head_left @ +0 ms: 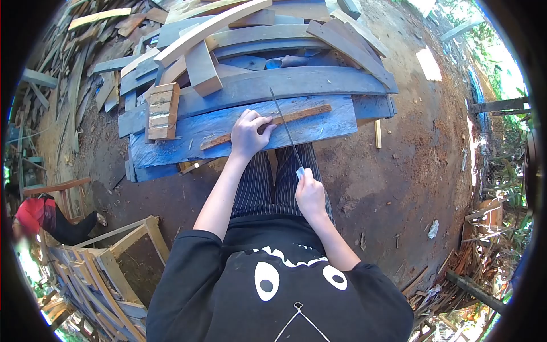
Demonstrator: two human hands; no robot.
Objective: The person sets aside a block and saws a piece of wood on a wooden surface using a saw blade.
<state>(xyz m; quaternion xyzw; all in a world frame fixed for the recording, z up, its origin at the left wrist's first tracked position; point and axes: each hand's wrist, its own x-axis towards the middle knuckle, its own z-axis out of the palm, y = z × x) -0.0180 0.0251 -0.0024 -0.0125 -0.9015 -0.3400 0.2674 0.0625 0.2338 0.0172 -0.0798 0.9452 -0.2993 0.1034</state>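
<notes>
My left hand point(249, 134) is closed on a narrow, rough brown strip of wood point(309, 113), holding it against a weathered blue-grey board point(196, 121). The strip lies slantwise, and its right part sticks out past my fingers. Low in front of my body, my right hand point(311, 197) grips a long thin blade point(285, 122) by its pale handle end. That blade points up and away, crossing over the strip just right of my left fingers. Seen nearly edge-on, it could be a knife or a saw; I cannot tell which.
A short wood block point(163, 111) stands at the board's left. Curved planks point(296, 84) and a pale beam point(213, 31) are piled behind. Scrap wood point(74, 80) covers the ground at left. A wooden frame point(122, 251) stands lower left, near a person in red point(37, 215).
</notes>
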